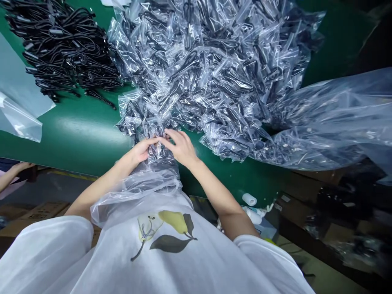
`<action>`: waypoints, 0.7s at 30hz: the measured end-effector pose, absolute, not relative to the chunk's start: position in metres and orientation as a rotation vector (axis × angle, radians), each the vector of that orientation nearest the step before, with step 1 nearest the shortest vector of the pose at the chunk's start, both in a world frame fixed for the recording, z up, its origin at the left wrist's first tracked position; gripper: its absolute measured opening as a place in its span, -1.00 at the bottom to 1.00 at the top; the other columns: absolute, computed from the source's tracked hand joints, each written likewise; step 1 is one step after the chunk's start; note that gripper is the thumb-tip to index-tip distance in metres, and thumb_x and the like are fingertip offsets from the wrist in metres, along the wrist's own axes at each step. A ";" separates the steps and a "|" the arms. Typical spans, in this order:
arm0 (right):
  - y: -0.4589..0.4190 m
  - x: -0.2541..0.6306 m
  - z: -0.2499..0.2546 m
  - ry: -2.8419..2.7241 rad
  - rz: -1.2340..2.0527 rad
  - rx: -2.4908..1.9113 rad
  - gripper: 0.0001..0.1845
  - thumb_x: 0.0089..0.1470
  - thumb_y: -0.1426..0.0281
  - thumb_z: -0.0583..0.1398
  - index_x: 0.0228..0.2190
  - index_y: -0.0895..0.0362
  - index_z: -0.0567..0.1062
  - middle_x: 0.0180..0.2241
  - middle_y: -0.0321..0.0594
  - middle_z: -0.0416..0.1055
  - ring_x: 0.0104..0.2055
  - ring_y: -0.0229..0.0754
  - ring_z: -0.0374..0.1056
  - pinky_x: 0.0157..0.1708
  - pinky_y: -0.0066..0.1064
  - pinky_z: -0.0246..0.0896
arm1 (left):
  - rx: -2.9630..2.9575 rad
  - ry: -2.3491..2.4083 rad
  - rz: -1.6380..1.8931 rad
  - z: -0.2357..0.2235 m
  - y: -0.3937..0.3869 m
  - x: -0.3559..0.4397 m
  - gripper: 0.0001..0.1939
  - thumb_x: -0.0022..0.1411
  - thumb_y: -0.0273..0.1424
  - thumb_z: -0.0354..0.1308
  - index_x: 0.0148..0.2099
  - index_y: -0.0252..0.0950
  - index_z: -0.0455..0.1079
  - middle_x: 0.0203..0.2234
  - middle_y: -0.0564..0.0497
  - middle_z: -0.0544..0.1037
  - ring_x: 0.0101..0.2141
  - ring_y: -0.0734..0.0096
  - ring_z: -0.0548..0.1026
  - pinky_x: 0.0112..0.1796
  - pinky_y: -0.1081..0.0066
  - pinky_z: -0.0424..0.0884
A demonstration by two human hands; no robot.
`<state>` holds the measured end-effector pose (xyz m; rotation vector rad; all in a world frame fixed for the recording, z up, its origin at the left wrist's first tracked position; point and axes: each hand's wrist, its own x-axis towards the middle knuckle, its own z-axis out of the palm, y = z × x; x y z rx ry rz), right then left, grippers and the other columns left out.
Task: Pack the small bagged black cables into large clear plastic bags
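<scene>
My left hand (pixel 141 150) is closed on the side of a clear plastic bag with a dark cable in it (pixel 160 152), its thumb lying across the front. Its other fingers are mostly hidden behind the bag. From the right, my right hand (pixel 183 149) pinches the same bagged cable near its upper part, with the two thumb tips close together. Just beyond my hands lies a large heap of bagged black cables (pixel 208 77). A crumpled, large clear plastic bag (pixel 143 183) hangs between my forearms, against my shirt.
Loose black cables (pixel 70 49) are piled at the back left of the green table (pixel 85 130). Plastic sheets (pixel 21 90) lie at the left edge. A big clear sack (pixel 333 122) holds bagged cables at right. White rolls (pixel 249 199) and cartons stand below. Another person's hand (pixel 23 166) shows far left.
</scene>
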<state>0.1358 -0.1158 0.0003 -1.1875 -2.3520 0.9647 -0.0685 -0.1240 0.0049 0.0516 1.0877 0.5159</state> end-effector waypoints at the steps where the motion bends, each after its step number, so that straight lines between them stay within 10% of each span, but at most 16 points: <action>1: -0.112 0.132 0.000 -2.416 0.995 -1.111 -0.46 0.30 0.57 -0.03 0.15 -0.07 0.46 0.29 -0.17 0.31 0.37 -0.04 0.16 0.39 0.08 -0.05 | 0.038 1.102 0.491 0.004 -0.125 -0.069 -0.67 0.20 -0.26 0.28 -0.06 -0.37 0.56 -0.32 -0.15 0.67 -0.27 0.15 0.64 -0.18 0.18 0.59; 14: -0.114 0.102 0.004 -1.715 1.910 -1.414 -0.84 0.24 0.32 0.21 -0.34 0.10 0.56 -0.29 -0.23 0.56 -0.14 -0.11 0.50 -0.02 -0.31 0.36 | 0.652 1.346 0.564 0.012 -0.142 -0.070 -0.42 -0.05 -0.07 0.43 -0.04 -0.30 0.50 -0.13 -0.09 0.64 -0.04 0.09 0.56 0.05 0.17 0.45; 21: -0.045 0.142 -0.041 -0.660 1.885 -1.744 -0.44 0.26 -0.01 0.14 0.16 0.01 0.32 -0.47 -0.37 0.52 -0.47 -0.29 0.47 -0.38 -0.48 0.41 | 1.017 1.739 0.582 0.014 -0.119 -0.117 -0.58 0.19 -0.09 0.23 -0.04 -0.28 0.48 -0.24 -0.07 0.63 -0.16 0.15 0.58 -0.05 0.21 0.48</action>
